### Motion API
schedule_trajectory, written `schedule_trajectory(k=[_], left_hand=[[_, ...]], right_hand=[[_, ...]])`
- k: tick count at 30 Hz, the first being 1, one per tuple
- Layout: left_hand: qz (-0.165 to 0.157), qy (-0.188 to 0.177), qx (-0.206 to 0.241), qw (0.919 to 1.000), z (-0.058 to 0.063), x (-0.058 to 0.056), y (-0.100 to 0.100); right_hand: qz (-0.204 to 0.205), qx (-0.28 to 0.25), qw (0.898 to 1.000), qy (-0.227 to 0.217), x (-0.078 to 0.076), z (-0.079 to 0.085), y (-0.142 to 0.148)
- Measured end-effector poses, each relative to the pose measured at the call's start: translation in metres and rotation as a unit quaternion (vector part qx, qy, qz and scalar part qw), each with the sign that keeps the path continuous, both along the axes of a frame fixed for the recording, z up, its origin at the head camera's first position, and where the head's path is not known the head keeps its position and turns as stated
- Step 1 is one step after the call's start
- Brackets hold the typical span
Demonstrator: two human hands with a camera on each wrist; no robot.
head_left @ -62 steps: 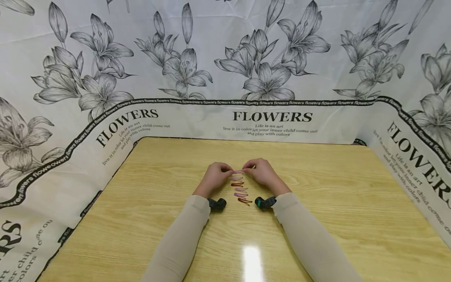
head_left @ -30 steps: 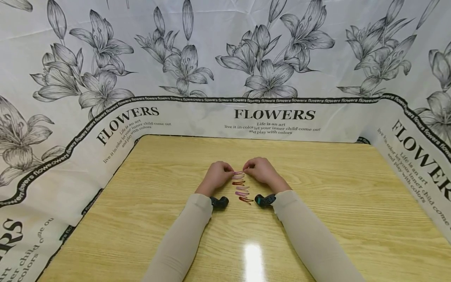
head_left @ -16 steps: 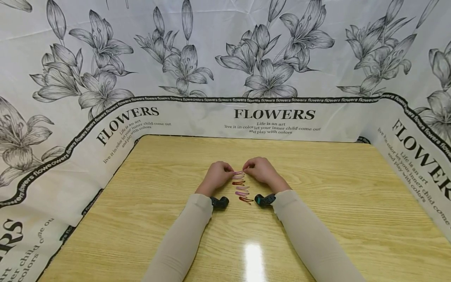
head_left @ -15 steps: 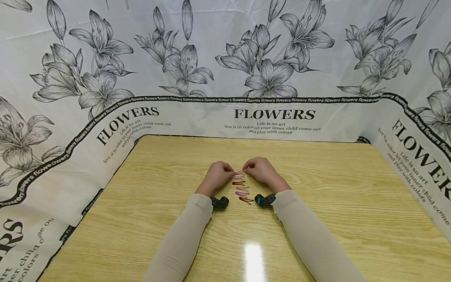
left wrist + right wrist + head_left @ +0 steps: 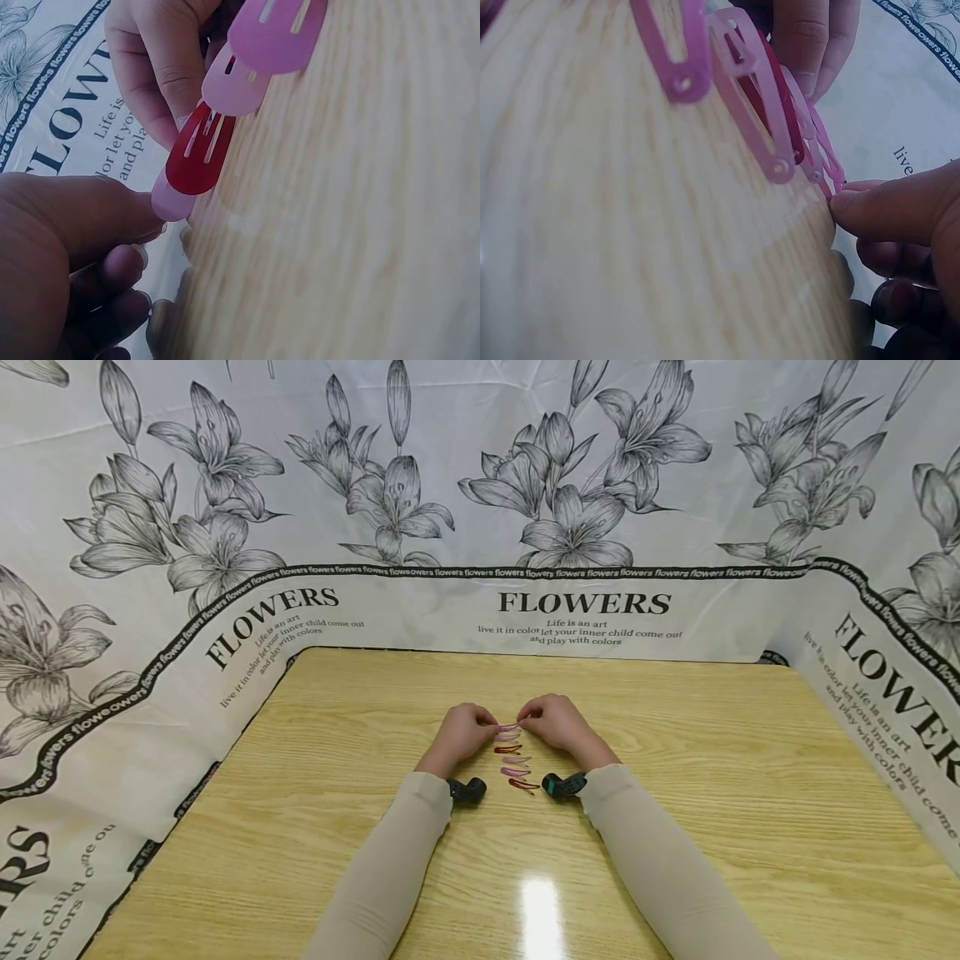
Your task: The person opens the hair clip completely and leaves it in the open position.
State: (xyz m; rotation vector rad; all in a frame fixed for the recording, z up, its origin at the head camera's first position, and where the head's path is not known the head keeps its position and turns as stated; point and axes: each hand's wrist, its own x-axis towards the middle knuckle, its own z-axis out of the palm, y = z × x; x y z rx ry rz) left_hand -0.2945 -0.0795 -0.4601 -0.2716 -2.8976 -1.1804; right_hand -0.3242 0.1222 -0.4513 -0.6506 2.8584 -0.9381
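Several snap hair clips lie in a column on the table in the head view. At its far end, my left hand [image 5: 461,735] and my right hand [image 5: 558,727] pinch opposite ends of a pink hair clip [image 5: 508,727]. Just nearer lies a pale pink clip [image 5: 507,737], then a red clip [image 5: 507,749], another pale pink clip [image 5: 516,761], a mauve-pink clip [image 5: 515,772] and a dark red clip [image 5: 522,786]. The left wrist view shows the rounded ends, with a red clip [image 5: 199,154] partly covering those beyond. In the right wrist view, my thumb [image 5: 885,206] presses the clip's narrow end.
The wooden table [image 5: 300,827] reaches out on both sides of the arms. Flower-printed cloth [image 5: 420,610] hangs along its back and sides. A black wrist camera [image 5: 468,791] sits by the left cuff, another wrist camera [image 5: 564,787] by the right.
The head view has shifted slightly since the earliest frame. Both hands keep their pinch on the far pink hair clip, and the row of clips looks the same.
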Motion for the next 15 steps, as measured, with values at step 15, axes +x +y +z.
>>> schedule_trajectory(k=[15], left_hand=[[0.008, 0.005, 0.016, 0.9998, 0.0032, 0.0018, -0.0012]], right_hand=[[-0.003, -0.014, 1.0, 0.004, 0.0049, 0.0061, 0.0019]])
